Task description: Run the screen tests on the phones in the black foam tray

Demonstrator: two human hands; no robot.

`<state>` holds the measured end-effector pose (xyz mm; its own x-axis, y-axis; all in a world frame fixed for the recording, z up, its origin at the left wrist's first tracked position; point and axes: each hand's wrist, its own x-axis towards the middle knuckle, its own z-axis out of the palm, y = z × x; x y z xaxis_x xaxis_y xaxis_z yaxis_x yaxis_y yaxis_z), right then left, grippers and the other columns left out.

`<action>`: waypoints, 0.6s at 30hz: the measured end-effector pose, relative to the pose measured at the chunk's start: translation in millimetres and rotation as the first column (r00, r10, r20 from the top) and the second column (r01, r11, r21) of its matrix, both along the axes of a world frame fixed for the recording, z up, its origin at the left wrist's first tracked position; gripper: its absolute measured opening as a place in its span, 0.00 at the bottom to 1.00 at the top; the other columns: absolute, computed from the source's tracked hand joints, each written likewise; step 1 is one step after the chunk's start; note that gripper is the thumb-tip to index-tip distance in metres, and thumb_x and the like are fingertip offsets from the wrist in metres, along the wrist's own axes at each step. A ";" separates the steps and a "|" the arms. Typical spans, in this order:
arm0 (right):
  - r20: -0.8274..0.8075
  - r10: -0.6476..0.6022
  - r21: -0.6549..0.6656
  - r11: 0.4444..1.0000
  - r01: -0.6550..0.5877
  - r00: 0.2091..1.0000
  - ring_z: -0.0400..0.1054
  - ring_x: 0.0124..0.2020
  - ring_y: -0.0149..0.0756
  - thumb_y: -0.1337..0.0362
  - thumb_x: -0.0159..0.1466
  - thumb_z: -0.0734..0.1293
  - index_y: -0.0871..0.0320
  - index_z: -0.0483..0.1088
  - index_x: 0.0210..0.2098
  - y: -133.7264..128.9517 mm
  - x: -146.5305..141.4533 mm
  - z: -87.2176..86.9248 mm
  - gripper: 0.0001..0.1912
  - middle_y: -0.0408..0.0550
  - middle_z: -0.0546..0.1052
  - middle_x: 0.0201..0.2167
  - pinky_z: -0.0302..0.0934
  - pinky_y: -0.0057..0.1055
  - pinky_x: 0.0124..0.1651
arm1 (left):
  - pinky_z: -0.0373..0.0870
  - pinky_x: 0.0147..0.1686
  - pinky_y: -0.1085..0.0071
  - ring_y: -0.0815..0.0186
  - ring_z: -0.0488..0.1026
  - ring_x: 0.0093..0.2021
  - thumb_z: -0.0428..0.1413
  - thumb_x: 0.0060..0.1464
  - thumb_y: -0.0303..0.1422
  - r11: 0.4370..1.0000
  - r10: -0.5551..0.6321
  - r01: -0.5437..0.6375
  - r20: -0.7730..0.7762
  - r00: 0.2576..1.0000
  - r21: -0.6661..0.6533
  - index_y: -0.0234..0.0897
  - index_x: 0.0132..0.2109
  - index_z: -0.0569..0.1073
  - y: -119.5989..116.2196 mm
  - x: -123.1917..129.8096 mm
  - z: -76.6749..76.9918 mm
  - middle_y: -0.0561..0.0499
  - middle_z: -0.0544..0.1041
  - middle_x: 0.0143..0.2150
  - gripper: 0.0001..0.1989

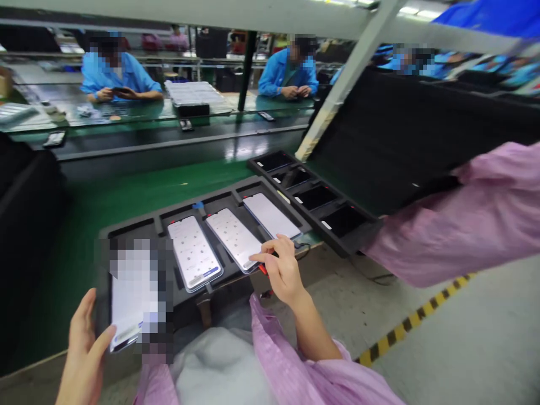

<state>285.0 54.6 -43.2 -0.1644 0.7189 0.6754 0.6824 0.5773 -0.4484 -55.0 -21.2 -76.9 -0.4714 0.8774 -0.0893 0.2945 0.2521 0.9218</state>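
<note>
A black foam tray (pixel 158 222) lies at the bench edge with several smartphones in its slots, their screens lit white. My left hand (pixel 86 349) is at its left end, fingers stretched along the side. The thumb touches the lower left edge of the leftmost phone (pixel 133 292), which is partly pixelated. Small icons dot the screens of the second phone (pixel 194 253) and the third phone (pixel 234 236). My right hand (pixel 282 270) holds nothing; its index fingertip is at the lower screen of the third phone. Beyond that hand lies the rightmost phone (pixel 272 216), its screen plain white.
Another black tray (pixel 346 244) with dark-screened phones adjoins on the right. A person's pink sleeve (pixel 459 219) reaches in beside it. Behind runs a conveyor (pixel 160 143), with workers in blue beyond. A slanted post (pixel 346 84) and black panel (pixel 413 140) stand at right.
</note>
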 end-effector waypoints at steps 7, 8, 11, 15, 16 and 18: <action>0.052 0.174 0.024 0.984 -0.176 0.983 0.61 0.32 0.32 0.70 0.65 0.52 0.57 0.74 0.31 -4.7 -32.5 2.9 0.20 0.44 0.65 0.29 0.48 0.42 0.55 | 0.40 0.63 0.54 0.54 0.48 0.65 0.56 0.46 0.44 0.999 0.015 -0.013 -0.028 1.000 0.039 0.47 0.61 0.55 -5.3 25.2 25.4 0.49 0.51 0.66 0.36; 0.067 0.168 0.032 0.985 -0.170 0.983 0.61 0.33 0.32 0.69 0.65 0.52 0.57 0.74 0.31 -5.1 -34.6 3.7 0.20 0.44 0.65 0.29 0.47 0.42 0.55 | 0.42 0.63 0.54 0.54 0.48 0.65 0.56 0.47 0.43 1.000 0.003 -0.002 -0.056 0.998 0.029 0.47 0.62 0.54 -6.0 27.6 26.4 0.48 0.51 0.66 0.36; 0.129 0.127 0.030 0.991 -0.131 0.984 0.61 0.34 0.33 0.66 0.66 0.50 0.55 0.74 0.31 -6.5 -39.5 5.5 0.21 0.45 0.66 0.29 0.47 0.43 0.55 | 0.44 0.62 0.51 0.51 0.46 0.65 0.56 0.46 0.44 1.000 -0.006 0.008 -0.176 0.984 0.015 0.46 0.62 0.53 -7.1 30.2 26.0 0.45 0.50 0.66 0.37; 0.241 0.155 -0.046 0.988 -0.149 0.958 0.62 0.37 0.34 0.63 0.68 0.49 0.53 0.74 0.34 -7.3 -44.9 4.5 0.22 0.46 0.68 0.32 0.45 0.43 0.58 | 0.46 0.62 0.50 0.49 0.48 0.65 0.56 0.45 0.46 1.000 -0.009 0.010 -0.216 0.976 0.004 0.46 0.63 0.52 -6.1 27.2 22.4 0.44 0.49 0.66 0.39; 0.264 0.166 -0.071 0.986 -0.153 0.950 0.62 0.38 0.35 0.62 0.68 0.50 0.52 0.74 0.36 -7.1 -46.3 3.9 0.22 0.46 0.69 0.33 0.44 0.44 0.58 | 0.47 0.61 0.50 0.49 0.49 0.64 0.56 0.45 0.46 1.000 -0.012 0.013 -0.209 0.978 0.004 0.47 0.63 0.52 -5.7 26.4 21.6 0.44 0.49 0.66 0.39; 0.308 0.171 -0.116 0.983 -0.142 0.936 0.62 0.40 0.36 0.62 0.68 0.51 0.52 0.74 0.37 -6.3 -48.5 3.0 0.20 0.47 0.69 0.35 0.42 0.45 0.60 | 0.48 0.61 0.50 0.48 0.50 0.64 0.57 0.44 0.45 1.000 -0.012 0.014 -0.206 0.978 0.010 0.46 0.62 0.52 -4.9 25.8 20.4 0.44 0.50 0.66 0.39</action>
